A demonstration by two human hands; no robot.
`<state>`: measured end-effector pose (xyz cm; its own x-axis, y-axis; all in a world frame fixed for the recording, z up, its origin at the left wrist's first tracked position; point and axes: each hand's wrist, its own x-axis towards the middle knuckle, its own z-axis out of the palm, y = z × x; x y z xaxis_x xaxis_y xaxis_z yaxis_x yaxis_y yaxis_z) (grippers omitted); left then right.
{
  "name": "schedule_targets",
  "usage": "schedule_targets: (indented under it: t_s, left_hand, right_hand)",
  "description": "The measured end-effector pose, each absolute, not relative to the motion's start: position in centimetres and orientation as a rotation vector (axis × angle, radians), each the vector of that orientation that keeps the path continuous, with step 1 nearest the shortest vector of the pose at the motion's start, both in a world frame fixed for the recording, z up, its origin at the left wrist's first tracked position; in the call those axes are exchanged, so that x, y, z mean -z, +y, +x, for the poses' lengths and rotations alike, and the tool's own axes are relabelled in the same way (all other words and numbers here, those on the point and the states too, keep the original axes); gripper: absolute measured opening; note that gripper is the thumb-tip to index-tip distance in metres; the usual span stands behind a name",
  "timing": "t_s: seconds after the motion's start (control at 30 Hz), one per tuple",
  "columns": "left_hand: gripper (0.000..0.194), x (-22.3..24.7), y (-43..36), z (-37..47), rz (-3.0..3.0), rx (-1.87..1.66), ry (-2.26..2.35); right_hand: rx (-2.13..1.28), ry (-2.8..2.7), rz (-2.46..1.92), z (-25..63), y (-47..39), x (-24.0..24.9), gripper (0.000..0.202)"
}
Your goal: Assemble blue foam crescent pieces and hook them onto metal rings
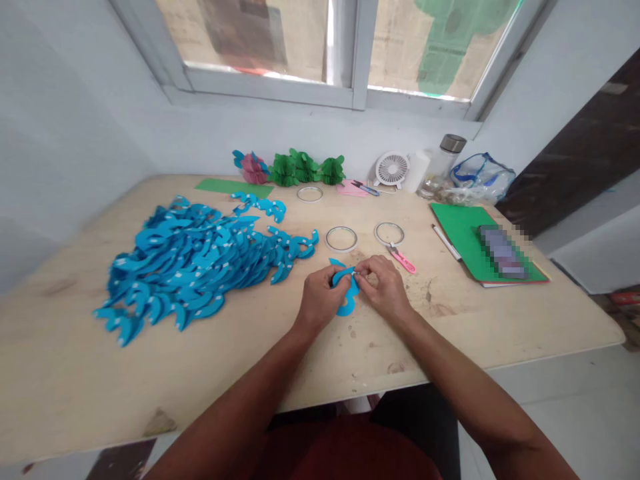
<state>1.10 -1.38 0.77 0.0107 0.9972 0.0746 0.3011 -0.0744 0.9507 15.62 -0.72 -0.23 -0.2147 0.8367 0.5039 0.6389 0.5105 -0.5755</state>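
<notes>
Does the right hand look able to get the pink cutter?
Probably yes: the cutter lies close by the right hand with nothing seen between them, though that hand is busy with blue paper.

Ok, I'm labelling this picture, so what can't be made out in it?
All in the head view:
Held blue paper: partly covered by the left hand and right hand.
Blue pile: lower pieces hidden by upper ones.
Phone-like item: details blocked by pixelation.
Paper at the window: print too small to read.
</notes>
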Motion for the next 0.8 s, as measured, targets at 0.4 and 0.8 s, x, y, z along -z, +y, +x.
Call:
schedule_targets:
  t_s: [0.4,0.8]
  left_hand:
    - [0.014,-0.30,-0.92,1.05,1.370,-1.121,1.363]
    - [0.014,-0.07,-0.90,1.04,1.339,-1.124,1.359]
  right_hand:
    - [-0.232,-1.936,-1.184,15.56,-0.78,0.36,0.003]
    - [-0.190,-1.935,-1.190,15.58,-0.85,0.39,0.003]
